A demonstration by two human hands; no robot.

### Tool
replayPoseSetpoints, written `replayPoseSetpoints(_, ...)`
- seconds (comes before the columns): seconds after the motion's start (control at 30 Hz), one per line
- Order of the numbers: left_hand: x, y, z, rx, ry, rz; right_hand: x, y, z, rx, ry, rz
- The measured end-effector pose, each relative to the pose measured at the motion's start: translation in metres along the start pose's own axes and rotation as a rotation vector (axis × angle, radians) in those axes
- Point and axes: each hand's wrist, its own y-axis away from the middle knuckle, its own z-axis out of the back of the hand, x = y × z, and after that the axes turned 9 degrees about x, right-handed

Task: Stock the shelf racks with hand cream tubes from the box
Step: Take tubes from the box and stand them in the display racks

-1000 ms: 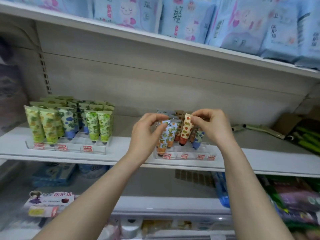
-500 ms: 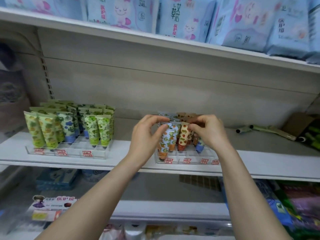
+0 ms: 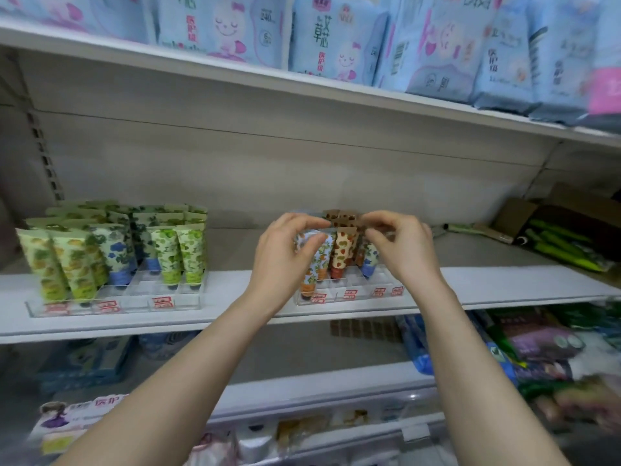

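The white shelf runs across the middle. On the shelf above it stand big blue packs. A brown box lies open at the right end of the shelf, with green tubes inside.

Near the left end, at the front edge, sits a clear rack full of green hand cream tubes, caps down. It looks the same as a second ago.

A second clear rack sits at the front edge near the middle of the shelf. A few tubes stand in it. A second ago the red-dotted tube was up in the air and tilted, held by the right hand. Now it stands cap down in the rack, just beside the blue and orange tube.

The left hand is curled over the top of the blue and orange tube, thumb in front and fingers behind, as before. The right hand has come lower. Its fingers are bent and its thumb and first finger are close together by the tube tops. I cannot tell if they pinch one.
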Motion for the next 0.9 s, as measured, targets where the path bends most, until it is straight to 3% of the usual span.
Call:
replayPoseSetpoints(0.47,-0.064,0.011,-0.054,0.247,0.001,-0.234,-0.037,0.089,0.054,-0.216,0.183,-0.061)
replayPoseSetpoints(0.9,-0.150,-0.002,-0.222,0.294,0.081,-0.293,-0.161,0.128,0.173,-0.243,0.281,-0.144)
